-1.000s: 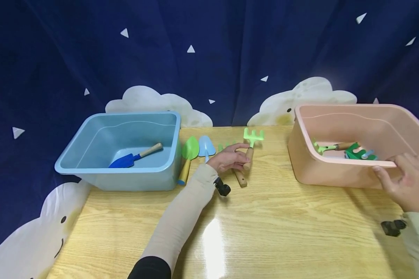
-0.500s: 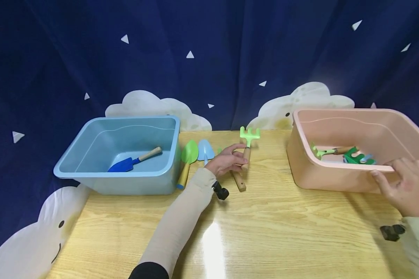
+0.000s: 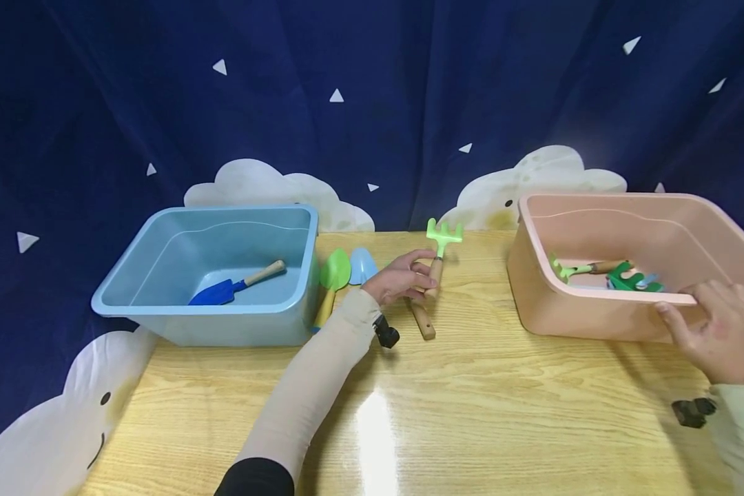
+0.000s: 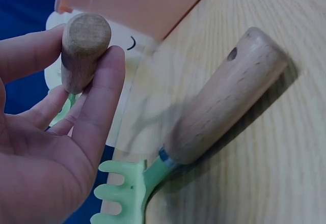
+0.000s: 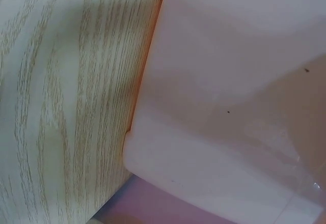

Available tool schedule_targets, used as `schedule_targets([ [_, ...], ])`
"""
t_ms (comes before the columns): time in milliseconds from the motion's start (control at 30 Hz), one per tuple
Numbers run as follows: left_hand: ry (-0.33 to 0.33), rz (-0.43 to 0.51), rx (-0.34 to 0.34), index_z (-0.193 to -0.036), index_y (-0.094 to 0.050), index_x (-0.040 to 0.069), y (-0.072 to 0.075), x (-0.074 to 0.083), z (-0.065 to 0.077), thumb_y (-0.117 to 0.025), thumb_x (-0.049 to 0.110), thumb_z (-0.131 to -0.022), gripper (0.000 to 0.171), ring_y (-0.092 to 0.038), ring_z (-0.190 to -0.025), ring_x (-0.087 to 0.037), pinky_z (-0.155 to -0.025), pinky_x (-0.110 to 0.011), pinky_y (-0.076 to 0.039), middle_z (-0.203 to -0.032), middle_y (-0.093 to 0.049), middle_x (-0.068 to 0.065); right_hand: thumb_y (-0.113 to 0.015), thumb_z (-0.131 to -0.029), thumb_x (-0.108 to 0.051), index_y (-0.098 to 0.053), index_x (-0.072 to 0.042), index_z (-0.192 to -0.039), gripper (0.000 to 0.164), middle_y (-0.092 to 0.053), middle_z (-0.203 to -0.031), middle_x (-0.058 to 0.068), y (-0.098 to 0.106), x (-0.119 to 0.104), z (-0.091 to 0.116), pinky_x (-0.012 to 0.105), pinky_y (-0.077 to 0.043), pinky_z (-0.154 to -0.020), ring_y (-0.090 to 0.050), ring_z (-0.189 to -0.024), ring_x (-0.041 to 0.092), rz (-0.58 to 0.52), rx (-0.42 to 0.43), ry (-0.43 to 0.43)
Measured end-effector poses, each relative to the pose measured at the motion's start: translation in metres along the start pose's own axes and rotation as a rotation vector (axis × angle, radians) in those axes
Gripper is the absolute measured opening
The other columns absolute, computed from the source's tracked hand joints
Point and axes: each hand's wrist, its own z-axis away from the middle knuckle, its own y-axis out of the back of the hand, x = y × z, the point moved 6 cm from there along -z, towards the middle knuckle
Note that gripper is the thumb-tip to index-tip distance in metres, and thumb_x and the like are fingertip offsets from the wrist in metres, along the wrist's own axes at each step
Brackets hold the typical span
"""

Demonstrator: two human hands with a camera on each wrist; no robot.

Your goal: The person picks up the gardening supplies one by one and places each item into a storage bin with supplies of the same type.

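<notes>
My left hand [image 3: 403, 277] pinches the wooden handle of a light green hand rake [image 3: 444, 235] between thumb and fingers, tines pointing away. In the left wrist view the butt of that handle [image 4: 87, 33] faces the camera, held above the table. Below it, a second green hand rake [image 4: 224, 96] lies on the wood; in the head view the hand hides its tines. On the far right my right hand [image 3: 722, 331] grips the front rim of a pink bin [image 3: 601, 315], thumb outside and fingers over the edge. The right wrist view shows the bin's wall [image 5: 214, 91] close up.
Left of the hand lie a green trowel [image 3: 335, 269] with a yellow handle and a light blue trowel [image 3: 362, 265]. A blue bin [image 3: 223, 324] holds a dark blue trowel [image 3: 217, 294]. Inside the pink bin are a light green rake [image 3: 573, 271] and a dark green tool [image 3: 629, 277].
My left hand has raised the rake slightly and shifted it a little left. The right hand keeps its grip on the pink bin's rim. The head view has tilted slightly.
</notes>
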Motion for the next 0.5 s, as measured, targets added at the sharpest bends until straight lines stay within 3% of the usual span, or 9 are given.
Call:
schedule_targets([
  [133,-0.007,-0.005,-0.001,-0.152,-0.036,0.019,0.001,0.005,0.000,-0.061,-0.003,-0.093,0.068,-0.062,-0.083,-0.015,-0.101,-0.058,-0.049,-0.115,-0.054,-0.007,-0.045,-0.092,-0.068,-0.061,0.009,-0.091,0.079,-0.059,-0.083,0.032,0.001,0.001,0.000,0.060,-0.026,-0.076,-0.047,-0.079,0.050,-0.004,0.022,0.010],
  [500,-0.019,-0.008,0.002,-0.151,-0.037,0.017,0.005,0.018,0.000,-0.060,-0.006,-0.092,0.067,-0.061,-0.081,-0.016,-0.103,-0.062,-0.046,-0.117,-0.055,-0.009,-0.049,-0.091,-0.066,-0.062,0.009,-0.088,0.075,-0.060,-0.082,0.031,0.003,0.000,-0.003,0.060,-0.024,-0.074,-0.046,-0.076,0.049,-0.029,0.026,0.015],
])
